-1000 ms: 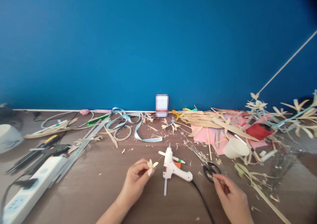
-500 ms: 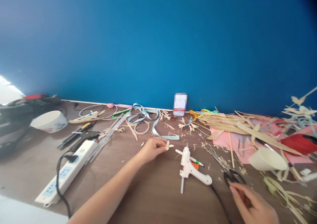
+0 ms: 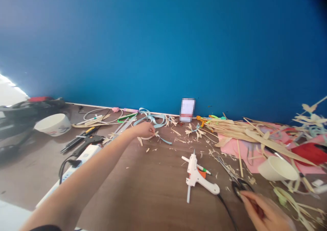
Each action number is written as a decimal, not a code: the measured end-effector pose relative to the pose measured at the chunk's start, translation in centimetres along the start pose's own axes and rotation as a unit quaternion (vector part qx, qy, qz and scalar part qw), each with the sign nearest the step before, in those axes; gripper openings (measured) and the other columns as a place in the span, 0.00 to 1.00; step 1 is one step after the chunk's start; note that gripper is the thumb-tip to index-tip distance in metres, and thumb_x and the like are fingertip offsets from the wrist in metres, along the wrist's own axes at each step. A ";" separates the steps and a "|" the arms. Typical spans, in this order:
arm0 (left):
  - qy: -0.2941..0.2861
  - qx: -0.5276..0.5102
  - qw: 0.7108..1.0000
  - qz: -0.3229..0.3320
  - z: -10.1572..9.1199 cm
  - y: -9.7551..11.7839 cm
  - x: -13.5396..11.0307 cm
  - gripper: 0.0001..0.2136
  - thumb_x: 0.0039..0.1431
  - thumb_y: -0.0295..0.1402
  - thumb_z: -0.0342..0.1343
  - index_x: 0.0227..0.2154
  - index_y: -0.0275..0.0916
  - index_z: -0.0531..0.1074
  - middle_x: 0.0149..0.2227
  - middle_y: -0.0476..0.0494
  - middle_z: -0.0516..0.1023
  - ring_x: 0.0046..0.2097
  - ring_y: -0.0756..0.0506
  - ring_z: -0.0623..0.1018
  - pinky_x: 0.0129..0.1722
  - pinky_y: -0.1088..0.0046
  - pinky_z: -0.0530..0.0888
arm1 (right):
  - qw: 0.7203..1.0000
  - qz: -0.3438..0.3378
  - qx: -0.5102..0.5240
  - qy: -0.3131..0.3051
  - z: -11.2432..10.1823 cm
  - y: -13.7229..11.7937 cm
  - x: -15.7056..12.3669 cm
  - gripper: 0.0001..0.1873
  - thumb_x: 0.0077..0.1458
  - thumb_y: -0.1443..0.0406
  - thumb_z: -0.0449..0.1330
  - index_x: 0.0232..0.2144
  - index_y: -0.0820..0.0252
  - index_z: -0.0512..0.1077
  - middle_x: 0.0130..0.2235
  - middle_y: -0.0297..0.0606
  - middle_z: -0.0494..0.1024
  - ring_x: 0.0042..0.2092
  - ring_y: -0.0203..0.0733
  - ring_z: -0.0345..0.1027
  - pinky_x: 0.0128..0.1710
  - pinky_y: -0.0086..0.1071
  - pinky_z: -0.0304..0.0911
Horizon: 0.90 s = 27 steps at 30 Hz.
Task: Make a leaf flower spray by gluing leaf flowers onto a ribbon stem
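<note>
Reaching across the table, my left hand [image 3: 146, 129] has its fingers pinched together. At its fingertips shows a small cream piece of dried leaf [image 3: 156, 134], cut like a flower, over the pale blue ribbon [image 3: 165, 141]. Whether the fingers also grip the ribbon I cannot tell. My right hand [image 3: 265, 209] is at the lower right, fingers closed at the black handles of the scissors [image 3: 230, 172], whose blades lie on the table. Between the hands lies a white hot glue gun [image 3: 198, 176] with a glue stick sticking out, across a white marker [image 3: 205, 171].
At left are a white power strip [image 3: 89, 152], a dark glue gun [image 3: 88, 144] and a white bowl [image 3: 52, 124]. Right of the middle lie dried leaf strips [image 3: 235, 130], pink paper [image 3: 230, 147] and a cream cup [image 3: 277, 168]. A blue wall [image 3: 163, 47] stands behind.
My left hand has moved away and to the left with the small cream piece, from near the glue gun to the blue ribbon. My right hand stays at the scissors handles.
</note>
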<state>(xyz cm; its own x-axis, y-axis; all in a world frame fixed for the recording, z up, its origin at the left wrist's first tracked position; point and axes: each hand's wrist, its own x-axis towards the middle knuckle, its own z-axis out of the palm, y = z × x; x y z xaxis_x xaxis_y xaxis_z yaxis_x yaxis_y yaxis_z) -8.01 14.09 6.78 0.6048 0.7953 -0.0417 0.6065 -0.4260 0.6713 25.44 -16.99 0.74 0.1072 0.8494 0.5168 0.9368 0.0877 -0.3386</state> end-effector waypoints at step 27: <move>0.205 -0.689 0.694 -0.041 12.9 4.6 -3.3 0.11 0.36 0.35 0.65 0.22 0.32 0.73 0.16 0.54 0.64 0.18 0.56 0.62 0.17 0.81 0.62 | 0.908 -0.120 -0.265 -0.303 11.3 -0.5 26.5 0.14 0.57 0.63 0.53 0.45 0.62 0.65 0.46 0.41 0.68 0.43 0.41 0.66 0.41 0.40 0.64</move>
<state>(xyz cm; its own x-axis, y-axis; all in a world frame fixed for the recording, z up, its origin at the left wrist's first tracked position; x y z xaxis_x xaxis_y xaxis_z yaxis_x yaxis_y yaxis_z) -0.54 3.93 0.43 0.2278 0.9688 -0.0979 -0.6092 0.2202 0.7619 24.04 11.33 5.70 -0.1733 0.9833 -0.0550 0.9548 0.1815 0.2356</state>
